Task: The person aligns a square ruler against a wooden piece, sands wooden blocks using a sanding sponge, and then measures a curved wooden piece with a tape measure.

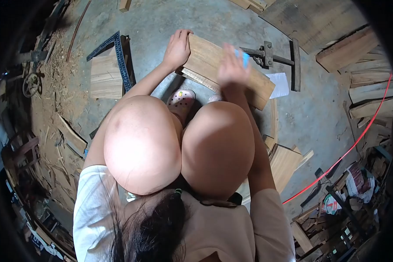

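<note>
A wooden board lies slanted in front of my knees, raised off the floor, with a rough-edged wooden piece showing under its near side. My left hand is closed over the board's left end, its fingers bent round the far edge. Motion blurs my right hand, which is on the right half of the board. Against its fingers shows a small light-blue piece, mostly covered by the hand; its kind cannot be made out.
A metal bar clamp and a pale sheet lie beyond the board. To the left, a dark carpenter's square rests by a wooden panel. A red hose crosses the right floor. Stacked planks and wood scraps line the sides.
</note>
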